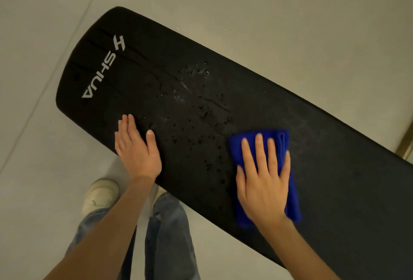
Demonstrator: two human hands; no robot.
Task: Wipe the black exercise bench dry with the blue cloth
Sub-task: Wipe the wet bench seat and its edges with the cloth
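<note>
head: droplet-speckled black bench (257, 105)

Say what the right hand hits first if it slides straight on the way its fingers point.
Probably nothing solid: the right hand, flat on the blue cloth, points across the black bench. Ahead looks like bare pad, maybe faint moisture, then the far edge.

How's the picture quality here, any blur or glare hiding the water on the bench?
Head view: dim, warm light; droplets glint clearly on the black bench; slight motion blur at the blue cloth edge under the right hand; wide-angle bending of floor lines.
</note>
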